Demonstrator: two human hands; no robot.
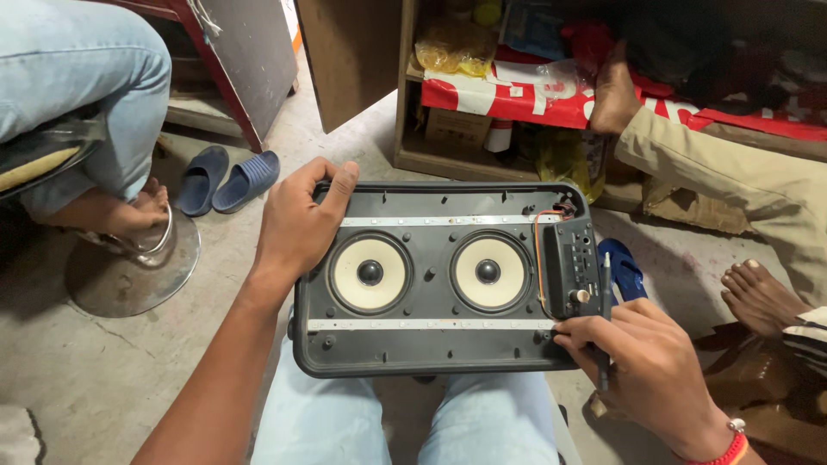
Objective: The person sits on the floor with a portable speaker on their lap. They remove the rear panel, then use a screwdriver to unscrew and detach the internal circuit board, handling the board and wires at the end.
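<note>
Over the concrete floor (77,379), left hand (297,228) and right hand (642,362) flank the speaker panel (431,280).

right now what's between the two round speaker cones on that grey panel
In the head view, only bare grey speaker panel lies between the left cone and the right cone, with a small screw hole; nothing loose sits there.

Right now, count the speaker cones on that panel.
2. One cone sits on the panel's left half beside the left hand; the other cone sits right of centre, near the control strip. None looks hidden.
</note>
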